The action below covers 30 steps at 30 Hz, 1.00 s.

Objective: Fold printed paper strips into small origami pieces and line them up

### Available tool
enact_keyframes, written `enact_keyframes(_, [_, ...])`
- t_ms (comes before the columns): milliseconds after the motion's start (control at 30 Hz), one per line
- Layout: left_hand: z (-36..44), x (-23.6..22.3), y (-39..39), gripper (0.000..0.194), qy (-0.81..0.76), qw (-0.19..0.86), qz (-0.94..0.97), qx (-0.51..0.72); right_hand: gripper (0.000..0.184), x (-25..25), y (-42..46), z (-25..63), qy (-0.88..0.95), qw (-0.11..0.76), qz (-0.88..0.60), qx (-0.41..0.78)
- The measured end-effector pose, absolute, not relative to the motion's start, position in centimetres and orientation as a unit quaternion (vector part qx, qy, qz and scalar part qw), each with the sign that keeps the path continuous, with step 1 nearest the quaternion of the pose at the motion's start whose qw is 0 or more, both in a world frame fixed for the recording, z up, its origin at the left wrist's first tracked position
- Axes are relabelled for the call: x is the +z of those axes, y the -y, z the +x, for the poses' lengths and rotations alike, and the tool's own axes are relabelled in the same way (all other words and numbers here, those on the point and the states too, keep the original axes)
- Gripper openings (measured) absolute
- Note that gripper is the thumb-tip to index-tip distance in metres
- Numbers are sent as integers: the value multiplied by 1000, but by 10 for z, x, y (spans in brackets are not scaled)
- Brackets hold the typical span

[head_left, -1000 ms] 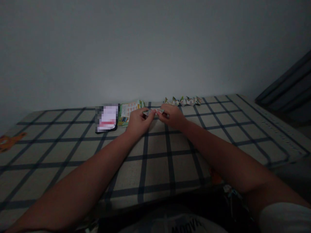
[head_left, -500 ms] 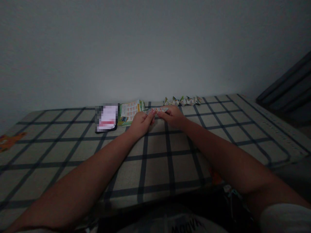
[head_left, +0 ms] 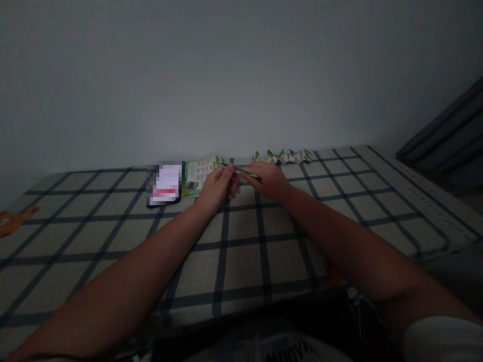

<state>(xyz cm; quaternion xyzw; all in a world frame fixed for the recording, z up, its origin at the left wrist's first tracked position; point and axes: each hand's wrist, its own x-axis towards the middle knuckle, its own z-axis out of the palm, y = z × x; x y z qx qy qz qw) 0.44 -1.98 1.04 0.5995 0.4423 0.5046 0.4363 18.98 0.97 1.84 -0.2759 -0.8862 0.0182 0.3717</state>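
Between my two hands is a folded piece of printed paper [head_left: 245,172], seen nearly edge-on above the tablecloth. My left hand [head_left: 219,184] is closed on its left end, thumb on top. At the other end my right hand [head_left: 269,180] pinches it, with the fingers partly hidden behind the paper. Just left of my left hand lie green and white printed sheets [head_left: 202,173]. Behind my right hand, a row of several folded paper pieces [head_left: 287,157] stands along the wall.
A phone [head_left: 166,183] with a lit, blurred screen lies left of the sheets. The checked tablecloth [head_left: 241,261] covers the surface up to the pale wall [head_left: 241,75]. An orange figure [head_left: 15,221] shows at the left edge, and a dark striped object [head_left: 445,130] stands at the right.
The paper has gone from showing its printed face to nearly edge-on. My hands have turned with it, and my left hand has shifted slightly up and left.
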Motion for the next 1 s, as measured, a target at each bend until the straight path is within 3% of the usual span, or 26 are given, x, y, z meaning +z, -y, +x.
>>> enact_keyframes(200, [1, 6, 17, 51, -460, 406, 600, 513, 46, 18, -12, 192, 899, 359, -243, 61])
enact_keyframes(400, [-3, 4, 15, 48, -486, 352, 626, 498, 60, 21, -11, 191, 881, 371, -232, 182])
enact_keyframes(733, [-1, 13, 24, 29, -476, 251, 707, 458, 35, 17, -17, 191, 886, 358, -279, 96])
enact_keyframes(833, [0, 12, 23, 22, -494, 213, 726, 429, 20, 16, -16, 190, 875, 380, -283, 104])
enact_keyframes(1000, [0, 9, 21, 12, -505, 161, 748, 400, 17, 15, -14, 187, 871, 370, -296, 132])
